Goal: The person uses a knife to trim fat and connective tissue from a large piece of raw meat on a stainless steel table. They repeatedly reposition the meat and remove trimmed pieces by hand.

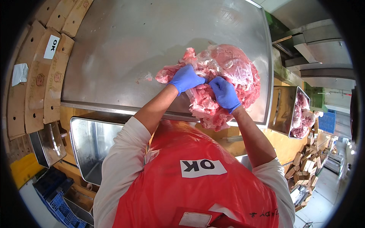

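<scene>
A large cut of raw pink meat (238,62), with white fat and membrane, lies on the steel table (125,57) near its front right part. My left hand (188,79), in a blue glove, is closed on the meat's left side, fingers curled into the loose flesh. Close by on the right, my right hand (226,94), gloved the same way, grips the middle of the cut, its fingertips sunk in a fold. Both sets of fingertips are partly hidden by the flesh. One ragged flap (213,116) hangs over the table's front edge.
Small meat scraps (144,77) lie left of the cut. Cardboard boxes (36,79) line the left side. An open steel tub (78,148) stands below the table's front edge. Another steel bin (283,108) at the right holds raw meat. Wooden pieces (304,167) are piled beyond my right arm.
</scene>
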Motion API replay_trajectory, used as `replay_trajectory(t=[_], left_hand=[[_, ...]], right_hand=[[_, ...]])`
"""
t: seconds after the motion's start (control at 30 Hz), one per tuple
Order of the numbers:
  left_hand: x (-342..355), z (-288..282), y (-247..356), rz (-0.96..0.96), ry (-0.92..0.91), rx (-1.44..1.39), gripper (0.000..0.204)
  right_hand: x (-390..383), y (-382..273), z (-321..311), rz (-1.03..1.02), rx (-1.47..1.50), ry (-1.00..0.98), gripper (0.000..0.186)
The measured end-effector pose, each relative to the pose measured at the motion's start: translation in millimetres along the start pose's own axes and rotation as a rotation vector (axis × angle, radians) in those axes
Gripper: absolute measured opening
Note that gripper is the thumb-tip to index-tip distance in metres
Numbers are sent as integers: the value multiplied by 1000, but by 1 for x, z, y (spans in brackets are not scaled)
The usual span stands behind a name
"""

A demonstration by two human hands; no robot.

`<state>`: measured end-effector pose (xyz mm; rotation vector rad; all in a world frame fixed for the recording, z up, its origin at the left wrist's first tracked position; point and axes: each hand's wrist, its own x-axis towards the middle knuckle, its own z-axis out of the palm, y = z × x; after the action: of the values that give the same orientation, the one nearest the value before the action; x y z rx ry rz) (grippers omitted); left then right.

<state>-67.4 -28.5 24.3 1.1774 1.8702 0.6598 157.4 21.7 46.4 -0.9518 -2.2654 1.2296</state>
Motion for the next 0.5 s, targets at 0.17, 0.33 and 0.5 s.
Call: replay_trajectory(t=[0.17,0.33,0.5], left_hand=[[-4,16,-9,-38,66,-134,66],[-8,30,-15,-3,210,-245,56],[-5,46,-29,-6,157,-829,44]], right_hand=[[-13,5,9,101,27,246,13],[-19,-1,10,59,-159,399,10],[-21,0,10,60,-206,405,8]])
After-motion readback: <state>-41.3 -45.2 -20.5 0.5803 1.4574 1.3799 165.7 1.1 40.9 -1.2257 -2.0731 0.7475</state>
